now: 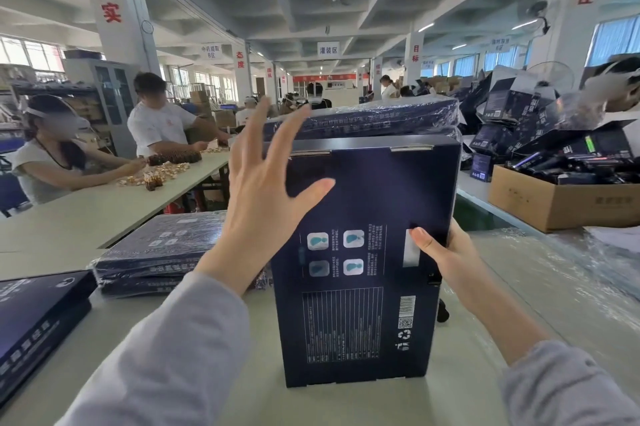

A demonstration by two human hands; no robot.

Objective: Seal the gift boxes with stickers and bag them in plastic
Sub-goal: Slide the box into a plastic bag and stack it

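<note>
Matt dark cardboard gift box, glossy plastic-wrapped boxes, brown corrugated carton

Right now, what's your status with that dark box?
Left hand open, raised. Right hand grips upright gift box at right edge. Wrapped stacks behind and left, not blocking.

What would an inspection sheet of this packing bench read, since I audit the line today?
Surface: pale grey-green tabletop, clear plastic film at right.
Job's things: dark blue cardboard gift box stands upright; plastic-wrapped dark blue box stacks left and behind.
Clutter: brown cardboard carton of dark items, right.
Hands: left hand open, fingers spread at box top; right hand grips box's right edge.
Cables: nothing seen.
Surroundings: seated workers at left table.
</note>
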